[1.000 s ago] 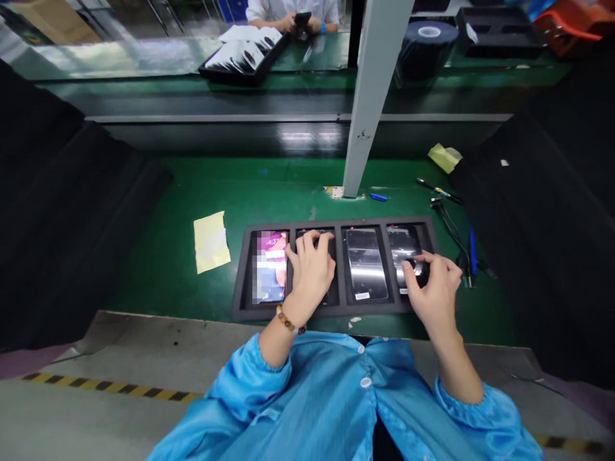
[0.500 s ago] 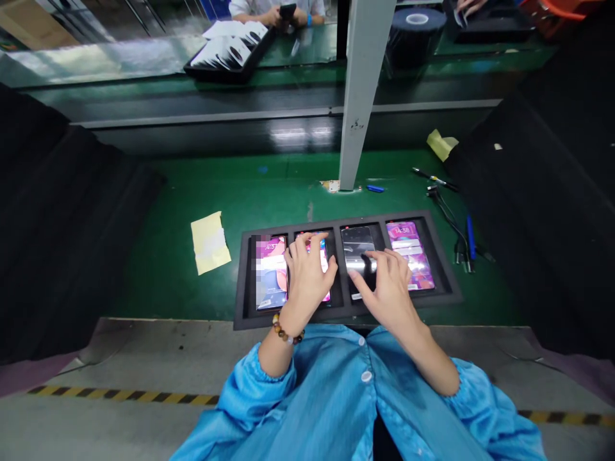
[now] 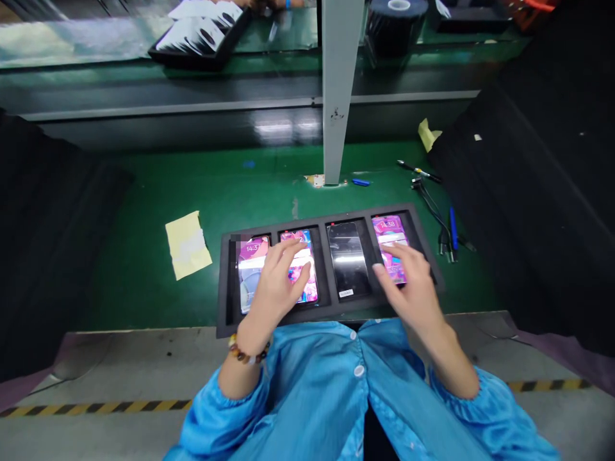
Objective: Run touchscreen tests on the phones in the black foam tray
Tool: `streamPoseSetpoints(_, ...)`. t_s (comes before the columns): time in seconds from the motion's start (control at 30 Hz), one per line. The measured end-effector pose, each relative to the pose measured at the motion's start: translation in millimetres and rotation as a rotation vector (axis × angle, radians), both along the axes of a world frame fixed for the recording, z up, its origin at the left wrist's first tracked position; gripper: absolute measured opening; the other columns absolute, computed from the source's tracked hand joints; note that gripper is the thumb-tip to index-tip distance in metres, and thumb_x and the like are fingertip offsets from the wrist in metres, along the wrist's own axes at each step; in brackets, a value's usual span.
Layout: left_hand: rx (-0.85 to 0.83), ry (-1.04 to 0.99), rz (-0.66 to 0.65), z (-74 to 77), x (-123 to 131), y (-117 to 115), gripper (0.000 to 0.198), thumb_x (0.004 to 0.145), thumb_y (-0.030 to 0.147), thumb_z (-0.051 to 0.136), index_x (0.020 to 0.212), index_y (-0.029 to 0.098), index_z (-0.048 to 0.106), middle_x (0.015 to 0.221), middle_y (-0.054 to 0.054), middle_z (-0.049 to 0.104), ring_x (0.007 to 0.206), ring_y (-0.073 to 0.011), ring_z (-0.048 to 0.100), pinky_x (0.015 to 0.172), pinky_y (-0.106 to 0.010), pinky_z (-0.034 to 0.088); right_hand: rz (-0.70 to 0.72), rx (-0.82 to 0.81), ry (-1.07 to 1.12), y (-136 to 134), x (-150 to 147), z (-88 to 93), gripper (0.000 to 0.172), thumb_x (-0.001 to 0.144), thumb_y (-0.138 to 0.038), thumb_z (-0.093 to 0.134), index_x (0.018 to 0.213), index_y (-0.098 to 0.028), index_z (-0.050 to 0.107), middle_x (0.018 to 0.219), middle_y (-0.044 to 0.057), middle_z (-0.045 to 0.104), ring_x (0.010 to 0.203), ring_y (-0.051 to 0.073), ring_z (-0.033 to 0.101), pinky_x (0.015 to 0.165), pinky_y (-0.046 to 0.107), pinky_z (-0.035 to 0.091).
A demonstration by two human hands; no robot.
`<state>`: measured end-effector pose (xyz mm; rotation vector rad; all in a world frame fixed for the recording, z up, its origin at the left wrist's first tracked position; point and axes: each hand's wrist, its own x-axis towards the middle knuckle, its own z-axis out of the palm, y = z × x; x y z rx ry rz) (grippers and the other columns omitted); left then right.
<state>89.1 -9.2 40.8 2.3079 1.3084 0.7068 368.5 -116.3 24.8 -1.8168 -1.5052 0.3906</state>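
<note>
A black foam tray (image 3: 331, 310) with several compartments lies at the table's near edge, a smartphone in each. My left hand (image 3: 277, 282) is over the two left phones, fingers apart and holding nothing. Under its fingers is a lit phone with a pink and blue screen (image 3: 310, 288); the leftmost phone (image 3: 248, 282), also lit, is partly covered by the hand. A dark-screened phone (image 3: 349, 256) lies uncovered in the third compartment. At the right end, my right hand (image 3: 408, 282) hovers over or touches a lit purple-pink phone (image 3: 388, 225), thumb and fingers spread.
A yellow paper (image 3: 187, 246) lies left of the tray. Pens (image 3: 453, 228) and black cables (image 3: 429, 200) are at the right, below crumpled yellow paper (image 3: 427, 136). A grey post (image 3: 335, 115) rises behind the tray, near a blue cap (image 3: 360, 182). Black curtains hang on both sides.
My right hand has moved right, from the dark third phone to the rightmost one, uncovering the dark screen. The left hand has shifted slightly left and down across the tray. The camera view has shifted.
</note>
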Motion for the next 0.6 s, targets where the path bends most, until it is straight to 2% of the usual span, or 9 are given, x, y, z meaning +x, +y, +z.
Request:
streamPoseSetpoints(0.1, 0.07, 0.102, -0.107, 3.5, -32, -14, 0.026, 0.103, 0.029, 0.064, 0.127, 0.03, 0.072, 0.122, -0.004, 0.082, 0.125, -0.0259, 0.073, 0.136, -0.058, 0.03, -0.091, 0.03, -0.116, -26, 43, -3.4, 0.033, 0.111, -0.047, 0.056, 0.132, -0.028, 0.073, 0.132, 0.011, 0.076, 0.143, 0.034, 0.061, 0.122, 0.057, 0.043)
streamPoseSetpoints(0.17, 0.091, 0.143, -0.149, 3.0, -43, -21, 0.021, 0.101, 0.029, 0.067, 0.12, 0.031, 0.075, 0.115, -0.001, 0.084, 0.124, -0.0253, 0.074, 0.137, -0.058, 0.026, -0.041, 0.051, -0.153, -38, 61, -9.6, 0.029, 0.111, -0.042, 0.057, 0.126, -0.028, 0.077, 0.131, 0.011, 0.076, 0.139, 0.032, 0.065, 0.119, 0.054, 0.046)
streamPoseSetpoints(0.23, 0.087, 0.172, -0.169, 0.2, -43, -23, 0.018, 0.101, 0.032, 0.069, 0.118, 0.031, 0.076, 0.115, -0.002, 0.084, 0.128, -0.0262, 0.072, 0.138, -0.058, 0.025, 0.064, 0.048, -0.189, -38, 67, -16.2, 0.027, 0.11, -0.041, 0.059, 0.122, -0.029, 0.08, 0.133, 0.011, 0.075, 0.134, 0.032, 0.068, 0.117, 0.053, 0.047)
streamPoseSetpoints(0.3, 0.096, 0.208, -0.138, -3.4, -36, -18, 0.027, 0.101, 0.039, 0.07, 0.126, 0.029, 0.074, 0.123, -0.006, 0.082, 0.136, -0.0294, 0.068, 0.138, -0.06, 0.022, 0.101, 0.022, -0.24, -27, 63, -20.7, 0.03, 0.11, -0.042, 0.058, 0.127, -0.028, 0.078, 0.136, 0.012, 0.075, 0.137, 0.034, 0.066, 0.118, 0.056, 0.045)
streamPoseSetpoints(0.4, 0.129, 0.252, -0.024, -6.0, -28, -5, 0.047, 0.103, 0.045, 0.067, 0.146, 0.026, 0.064, 0.145, -0.011, 0.074, 0.146, -0.034, 0.06, 0.137, -0.063, 0.019, 0.055, 0.019, -0.281, -4, 44, -20.8, 0.044, 0.112, -0.042, 0.054, 0.15, -0.024, 0.064, 0.148, 0.014, 0.071, 0.151, 0.038, 0.054, 0.121, 0.061, 0.04)
streamPoseSetpoints(0.43, 0.136, 0.252, 0.011, -5.8, -28, -2, 0.05, 0.104, 0.044, 0.066, 0.15, 0.026, 0.061, 0.151, -0.011, 0.07, 0.147, -0.034, 0.059, 0.137, -0.062, 0.018, 0.092, 0.033, -0.274, 1, 36, -19.2, 0.047, 0.112, -0.041, 0.053, 0.155, -0.024, 0.06, 0.152, 0.014, 0.069, 0.154, 0.038, 0.051, 0.122, 0.061, 0.038)
streamPoseSetpoints(0.5, 0.148, 0.228, 0.078, -4.6, -37, 0, 0.049, 0.105, 0.042, 0.064, 0.152, 0.029, 0.058, 0.154, -0.009, 0.068, 0.145, -0.0324, 0.06, 0.137, -0.061, 0.018, 0.283, 0.049, -0.244, 8, 18, -15.2, 0.046, 0.113, -0.039, 0.053, 0.156, -0.026, 0.059, 0.153, 0.012, 0.069, 0.155, 0.034, 0.051, 0.124, 0.059, 0.037)
streamPoseSetpoints(0.57, 0.162, 0.194, 0.143, -4.1, -53, -3, 0.044, 0.105, 0.04, 0.064, 0.147, 0.03, 0.061, 0.146, -0.008, 0.073, 0.138, -0.0308, 0.064, 0.136, -0.059, 0.021, 0.475, 0.04, -0.222, 12, 4, -12.1, 0.04, 0.114, -0.037, 0.052, 0.151, -0.029, 0.063, 0.145, 0.009, 0.075, 0.152, 0.031, 0.055, 0.126, 0.057, 0.035)
streamPoseSetpoints(0.6, 0.168, 0.18, 0.174, -4.4, -62, -5, 0.041, 0.105, 0.04, 0.065, 0.144, 0.03, 0.063, 0.14, -0.007, 0.075, 0.135, -0.0306, 0.066, 0.136, -0.059, 0.023, 0.516, 0.026, -0.221, 14, -2, -11.2, 0.038, 0.114, -0.036, 0.051, 0.149, -0.029, 0.063, 0.141, 0.007, 0.077, 0.152, 0.03, 0.055, 0.127, 0.058, 0.034)
